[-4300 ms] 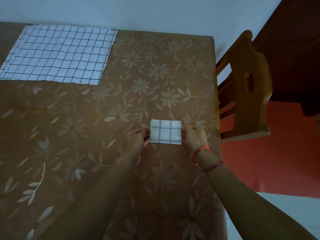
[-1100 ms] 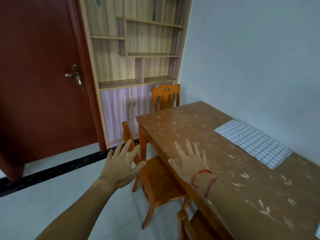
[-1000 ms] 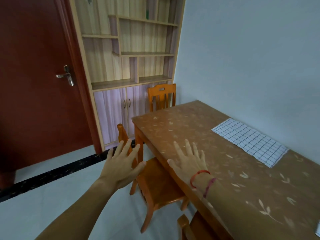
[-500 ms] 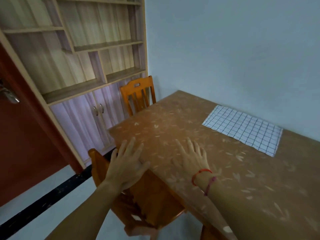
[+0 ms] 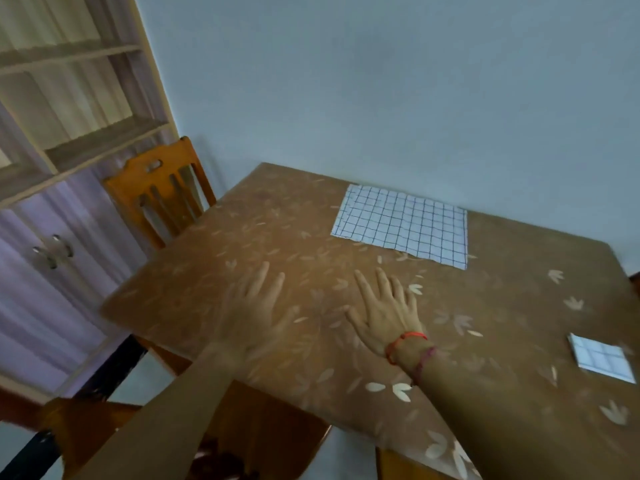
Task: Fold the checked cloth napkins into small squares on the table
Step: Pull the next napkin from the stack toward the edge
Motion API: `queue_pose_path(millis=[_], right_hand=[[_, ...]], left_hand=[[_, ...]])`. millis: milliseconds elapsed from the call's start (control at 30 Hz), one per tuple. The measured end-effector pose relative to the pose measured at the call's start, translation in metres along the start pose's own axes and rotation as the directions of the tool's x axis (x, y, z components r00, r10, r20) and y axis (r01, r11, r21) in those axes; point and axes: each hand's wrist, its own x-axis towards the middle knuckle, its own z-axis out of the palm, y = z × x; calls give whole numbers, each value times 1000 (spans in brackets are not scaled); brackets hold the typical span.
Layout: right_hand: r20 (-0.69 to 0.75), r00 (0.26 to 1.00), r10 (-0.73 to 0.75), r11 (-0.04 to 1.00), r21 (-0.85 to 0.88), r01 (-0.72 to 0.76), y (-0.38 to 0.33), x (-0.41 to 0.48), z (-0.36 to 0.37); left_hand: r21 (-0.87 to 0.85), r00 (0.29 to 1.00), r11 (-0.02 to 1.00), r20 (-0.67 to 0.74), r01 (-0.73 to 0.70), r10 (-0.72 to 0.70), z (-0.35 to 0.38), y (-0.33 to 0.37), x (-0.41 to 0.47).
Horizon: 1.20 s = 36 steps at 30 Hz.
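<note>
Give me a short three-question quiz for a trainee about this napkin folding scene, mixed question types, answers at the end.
1. True or false: the large white checked cloth napkin lies unfolded on the brown floral-covered table, near the pale blue wall.
2. The left hand and right hand are: A gripping a napkin; B open, fingers spread; C clenched into fists.
3. How many napkins are already folded into a small square?
Key: 1 true. 2 B. 3 one, the small folded checked square near the view's right edge.
</note>
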Motion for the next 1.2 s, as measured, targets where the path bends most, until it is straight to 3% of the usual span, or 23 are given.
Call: queue_pose_path(millis=[67, 167, 233, 267, 300, 367, 400, 467, 533, 633, 667, 733, 900, 933, 1000, 1067, 1100, 1200], right_hand=[[25, 996, 88, 994, 61, -89, 2, 0, -1], [71, 939, 338, 896, 281, -344, -3, 5, -5], [160, 918, 363, 850, 348, -396, -13, 3, -12], [204, 894, 400, 816, 365, -449, -12, 0, -6], [306, 822, 480, 717, 404, -569, -11, -4, -10], [357, 849, 389, 885, 110, -452, 5, -7, 1], [298, 856, 422, 882, 82, -464, 8, -9, 0], [15, 912, 411, 911, 28, -411, 14, -2, 9], [41, 951, 306, 952, -27, -305, 6, 9, 0], [245, 840, 483, 846, 115, -520, 29, 7, 21], [261, 854, 449, 888, -26, -459, 42, -2, 29], [344, 850, 400, 905, -4, -424, 55, -5, 37], [243, 920, 307, 945, 36, -325, 33, 13, -7], [323, 897, 302, 946, 16, -325, 37, 15, -9], [347, 893, 286, 947, 41, -319, 57, 16, 7], [295, 860, 415, 842, 233, -487, 76, 23, 28], [126, 844, 521, 780, 332, -531, 86, 33, 32], [270, 861, 431, 786, 356, -505, 103, 61, 45]], left_hand=[[-20, 999, 999, 2, -45, 45, 7, -4, 20], [-64, 993, 991, 13, -113, 115, 16, -11, 51], [-84, 983, 980, 30, -179, 182, 21, -16, 70], [-94, 978, 975, 39, -199, 203, 24, -17, 78], [-106, 975, 971, 45, -212, 218, 27, -18, 86], [-133, 968, 962, 45, -240, 248, 33, -16, 100], [-140, 963, 956, 48, -257, 265, 35, -13, 106], [-155, 952, 945, 58, -287, 299, 41, -8, 115], [-178, 942, 933, 61, -314, 329, 47, 1, 121], [-194, 935, 922, 60, -334, 351, 55, 15, 129], [-193, 933, 920, 55, -341, 357, 57, 19, 131], [-193, 933, 921, 59, -339, 356, 62, 27, 135], [-196, 930, 922, 91, -334, 356, 71, 43, 146], [-199, 930, 923, 96, -330, 354, 73, 47, 149], [-192, 931, 927, 112, -323, 348, 78, 54, 156], [-191, 933, 933, 136, -306, 334, 86, 60, 167], [-191, 933, 935, 145, -299, 328, 91, 63, 173], [-190, 930, 936, 163, -298, 329, 109, 72, 199]])
